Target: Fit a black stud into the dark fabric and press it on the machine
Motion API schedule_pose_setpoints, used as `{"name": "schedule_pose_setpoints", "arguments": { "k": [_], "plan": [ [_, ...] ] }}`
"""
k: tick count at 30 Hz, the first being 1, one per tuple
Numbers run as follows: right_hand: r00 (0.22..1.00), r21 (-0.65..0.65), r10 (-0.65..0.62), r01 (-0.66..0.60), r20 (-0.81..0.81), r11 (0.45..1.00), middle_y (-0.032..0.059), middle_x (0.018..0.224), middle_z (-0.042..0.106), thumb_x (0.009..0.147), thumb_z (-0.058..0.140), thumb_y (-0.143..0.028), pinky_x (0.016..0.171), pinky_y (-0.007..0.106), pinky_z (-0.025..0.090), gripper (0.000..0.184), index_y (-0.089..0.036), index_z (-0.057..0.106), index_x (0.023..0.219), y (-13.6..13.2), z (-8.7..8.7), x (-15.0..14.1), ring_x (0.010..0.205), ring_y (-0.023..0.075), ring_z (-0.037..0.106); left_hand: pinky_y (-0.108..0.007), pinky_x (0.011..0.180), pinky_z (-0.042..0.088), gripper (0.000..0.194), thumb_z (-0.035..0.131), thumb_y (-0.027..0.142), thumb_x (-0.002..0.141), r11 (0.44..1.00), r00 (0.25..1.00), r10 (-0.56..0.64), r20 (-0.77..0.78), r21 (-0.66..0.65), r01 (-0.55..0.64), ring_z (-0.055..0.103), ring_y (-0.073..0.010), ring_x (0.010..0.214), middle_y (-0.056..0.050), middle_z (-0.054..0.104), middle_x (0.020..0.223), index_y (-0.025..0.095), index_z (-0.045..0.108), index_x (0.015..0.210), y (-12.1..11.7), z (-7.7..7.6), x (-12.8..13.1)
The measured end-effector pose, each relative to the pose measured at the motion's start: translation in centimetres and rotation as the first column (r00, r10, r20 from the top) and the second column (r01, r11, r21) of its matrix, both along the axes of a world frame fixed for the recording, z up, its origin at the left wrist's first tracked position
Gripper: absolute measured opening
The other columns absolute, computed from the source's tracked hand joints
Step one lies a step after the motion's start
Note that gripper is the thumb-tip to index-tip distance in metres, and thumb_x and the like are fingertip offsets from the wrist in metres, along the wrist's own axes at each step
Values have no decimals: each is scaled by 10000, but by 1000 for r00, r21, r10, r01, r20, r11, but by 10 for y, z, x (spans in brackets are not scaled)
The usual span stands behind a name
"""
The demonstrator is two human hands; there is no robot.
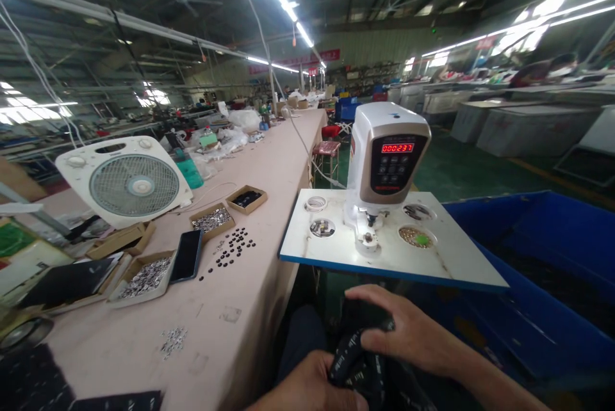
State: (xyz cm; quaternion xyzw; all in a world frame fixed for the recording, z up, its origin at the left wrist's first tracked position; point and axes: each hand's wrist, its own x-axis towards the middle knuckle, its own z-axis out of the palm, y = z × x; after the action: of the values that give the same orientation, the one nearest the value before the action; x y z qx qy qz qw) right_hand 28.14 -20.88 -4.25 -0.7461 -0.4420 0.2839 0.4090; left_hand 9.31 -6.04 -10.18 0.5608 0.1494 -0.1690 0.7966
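Note:
Both my hands hold a piece of black fabric point(358, 360) with pale lettering, low in the view over my lap. My left hand point(307, 388) grips it from below at the bottom edge. My right hand point(401, 331) lies over its top with fingers curled onto the cloth. Just beyond them stands a white press machine point(387, 161) whose red display reads 000237, on a white platform point(461, 257) with several round recesses holding small metal parts.
A long beige table point(250, 283) runs along the left with cardboard trays of silver studs point(144, 276), loose black buttons point(230, 248), a phone point(186, 255) and a white box fan point(129, 182). A blue bin point(542, 238) sits at right.

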Motion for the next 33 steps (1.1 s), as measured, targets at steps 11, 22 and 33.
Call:
{"name": "schedule_pose_setpoints", "arguments": {
  "k": [11,22,33],
  "plan": [
    [985,-99,156,-148,77,984,15,1020,733,844,694,-285,835,308,459,259,-224,730,1093,-5,17,-26,952,234,660,-257,588,278,339,797,431,684,840,957,-289,33,488,237,380,-98,610,54,476,643,145,678,823,43,64,42],
    [982,-143,92,-116,-162,983,13,762,641,860,609,-423,602,280,381,258,-180,696,850,-18,-2,-13,714,195,573,-250,690,358,292,788,375,664,858,941,-335,-44,400,324,477,-114,682,43,572,701,158,662,811,36,67,63],
    [971,-96,81,-105,-224,990,-5,709,570,872,617,-584,615,279,343,430,-164,692,815,-31,-31,23,680,173,489,-252,614,283,343,787,457,669,788,915,-398,-56,490,373,393,-102,642,56,489,645,156,670,786,30,50,108]
  ]
}}
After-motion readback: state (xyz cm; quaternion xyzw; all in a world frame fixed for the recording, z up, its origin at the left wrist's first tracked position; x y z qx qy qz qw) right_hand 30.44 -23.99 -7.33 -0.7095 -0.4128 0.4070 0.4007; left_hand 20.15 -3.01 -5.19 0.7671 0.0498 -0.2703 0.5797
